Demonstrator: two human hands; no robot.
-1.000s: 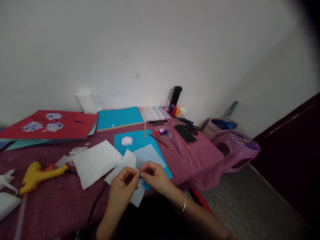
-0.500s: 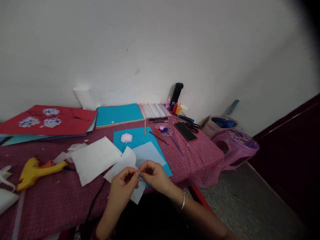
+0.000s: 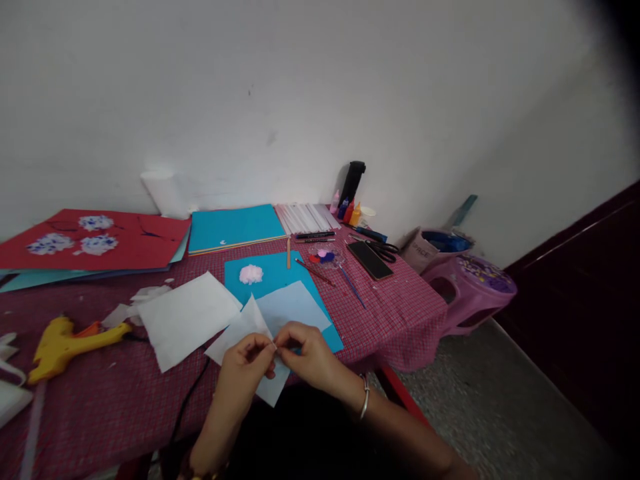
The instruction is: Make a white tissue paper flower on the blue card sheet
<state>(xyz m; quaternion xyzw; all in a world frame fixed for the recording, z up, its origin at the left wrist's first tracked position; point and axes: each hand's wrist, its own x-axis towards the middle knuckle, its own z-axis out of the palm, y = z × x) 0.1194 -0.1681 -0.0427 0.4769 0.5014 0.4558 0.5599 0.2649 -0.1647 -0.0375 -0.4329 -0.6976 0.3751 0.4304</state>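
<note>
My left hand (image 3: 246, 365) and my right hand (image 3: 306, 353) meet at the table's near edge, fingertips pinched together on a sheet of white tissue paper (image 3: 240, 327). The paper is gathered where the fingertips meet, and its corners stick out above and below. Just beyond lies a blue sheet (image 3: 320, 307) with a pale paper (image 3: 290, 307) on top. A small pinkish-white paper flower (image 3: 251, 274) rests on the blue sheet. To the left is a flat stack of white tissue (image 3: 187, 320).
A yellow glue gun (image 3: 63, 347) lies left. Behind are a red card (image 3: 140, 233) with paper flowers and a stack of blue card (image 3: 233, 225). Glue sticks (image 3: 303, 219), paint bottles (image 3: 350, 210), a palette (image 3: 327, 255), a phone (image 3: 370, 260) and scissors (image 3: 383, 250) stand right.
The upper corner of the held tissue has gone from a rounded flap to a sharper point. Both hands stay pinched together in nearly the same place. The view has shifted slightly.
</note>
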